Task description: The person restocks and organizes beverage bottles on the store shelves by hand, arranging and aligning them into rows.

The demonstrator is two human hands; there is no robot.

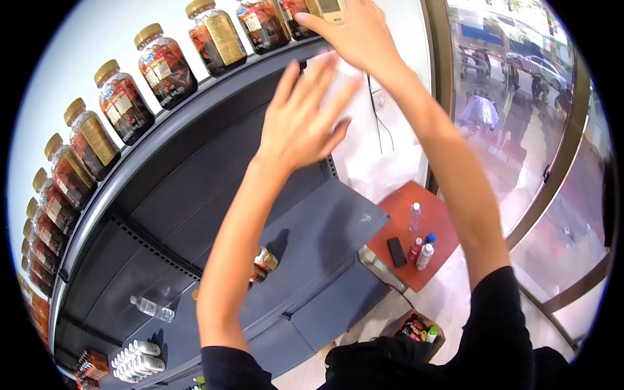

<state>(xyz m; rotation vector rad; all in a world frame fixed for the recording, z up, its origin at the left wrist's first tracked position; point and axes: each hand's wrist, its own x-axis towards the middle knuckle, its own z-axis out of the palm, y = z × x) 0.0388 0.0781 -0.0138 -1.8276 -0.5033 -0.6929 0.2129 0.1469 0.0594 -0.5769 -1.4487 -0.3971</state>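
Observation:
My right hand [357, 36] is raised at the top of the view, at the right end of the upper shelf. Its thumb stretches over the front of the last jar [294, 8], and some fingers are cut off by the view's edge. Whether the thumb touches the jar is unclear. My left hand [304, 117], slightly blurred, is lifted just below the shelf edge with its fingers spread and nothing in it. Dark jars with gold lids, such as this jar [166, 68], stand in a curved-looking row along the upper shelf [156, 130].
A lower grey shelf [325, 221] holds small jars [265, 259], a clear bottle [153, 309] and white bottles [138, 361]. On the right, a red-brown table [406, 221] carries bottles and a black phone-like object [396, 252]. A box [439, 338] sits on the floor; glass doors [500, 130] stand beyond.

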